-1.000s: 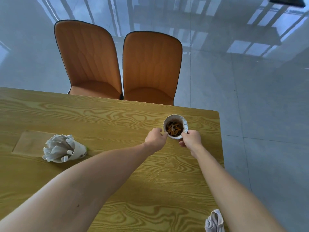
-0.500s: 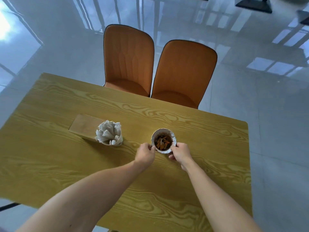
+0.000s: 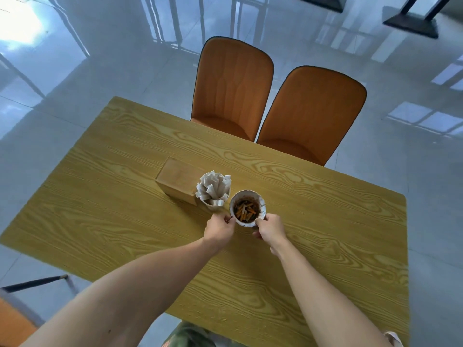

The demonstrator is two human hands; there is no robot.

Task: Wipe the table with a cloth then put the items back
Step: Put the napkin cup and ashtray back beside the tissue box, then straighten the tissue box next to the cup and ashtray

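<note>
A white cup full of cigarette butts (image 3: 247, 207) sits near the middle of the yellow wooden table (image 3: 125, 221). My left hand (image 3: 219, 230) grips its left side and my right hand (image 3: 270, 230) grips its right side. Just left of it, nearly touching, stands a white cup stuffed with folded paper napkins (image 3: 214, 191). Behind that cup lies a wooden box (image 3: 178, 180). A bit of pale cloth (image 3: 394, 339) shows at the bottom right edge, behind my right forearm.
Two orange chairs (image 3: 231, 88) (image 3: 310, 111) are pushed against the table's far side. Glossy grey floor tiles surround the table. A dark chair frame (image 3: 35, 283) shows at the lower left. Table bases (image 3: 411, 23) stand far off at the top right.
Both hands have carried the cup of cigarette butts from the table's right end leftward, up beside the napkin cup. The camera view has swung left with them.
</note>
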